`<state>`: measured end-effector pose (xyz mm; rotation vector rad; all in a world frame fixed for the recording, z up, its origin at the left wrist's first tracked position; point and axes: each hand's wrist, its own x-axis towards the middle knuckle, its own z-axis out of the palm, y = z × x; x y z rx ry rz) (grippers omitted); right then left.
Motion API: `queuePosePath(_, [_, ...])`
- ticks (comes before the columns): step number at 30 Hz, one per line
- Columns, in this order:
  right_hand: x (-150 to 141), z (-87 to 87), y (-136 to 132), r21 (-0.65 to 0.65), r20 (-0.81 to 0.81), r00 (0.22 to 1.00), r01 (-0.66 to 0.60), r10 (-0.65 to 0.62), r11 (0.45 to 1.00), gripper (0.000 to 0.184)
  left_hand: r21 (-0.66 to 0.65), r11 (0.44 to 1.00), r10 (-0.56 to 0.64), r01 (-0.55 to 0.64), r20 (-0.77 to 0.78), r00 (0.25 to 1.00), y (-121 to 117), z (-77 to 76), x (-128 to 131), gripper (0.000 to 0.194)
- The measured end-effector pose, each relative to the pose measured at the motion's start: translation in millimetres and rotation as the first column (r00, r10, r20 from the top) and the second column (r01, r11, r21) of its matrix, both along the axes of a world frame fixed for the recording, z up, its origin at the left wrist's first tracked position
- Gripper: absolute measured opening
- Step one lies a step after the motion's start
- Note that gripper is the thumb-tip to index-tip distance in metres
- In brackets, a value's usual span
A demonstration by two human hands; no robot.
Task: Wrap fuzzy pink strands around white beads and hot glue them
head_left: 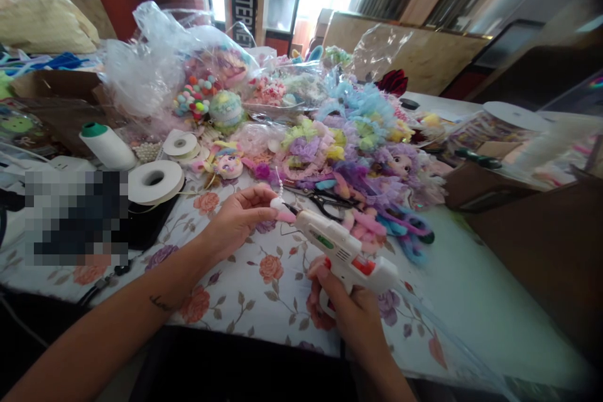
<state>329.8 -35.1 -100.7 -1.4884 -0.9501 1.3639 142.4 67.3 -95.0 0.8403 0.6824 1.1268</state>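
Note:
My right hand (351, 308) grips the handle of a white glue gun (336, 242) with a green label and an orange part near its back. Its dark nozzle points left and meets, or nearly meets, a small white and pink piece (281, 208). Pinched in the fingers of my left hand (242, 213), that piece has a short string of white beads (279, 183) standing up from it. What exactly the piece is I cannot make out. Just behind the nozzle lie black-handled scissors (325, 201) on the flowered tablecloth (264, 295).
Spools of white ribbon (155, 182) and a cone of white thread (108, 146) stand at left. Across the back spreads a heap of pastel ruffles (306, 144), doll heads (398, 166) and plastic bags (146, 63). A cardboard box (532, 232) stands at right.

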Motion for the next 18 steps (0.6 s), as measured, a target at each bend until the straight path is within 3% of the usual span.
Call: queuePosePath(18, [-0.9,0.5,-0.8,0.019,-0.03,0.999,0.019,-0.018,1.0,0.038,-0.039,0.999,-0.025,0.027,0.053,0.998,1.6,-3.2,-0.4,0.023])
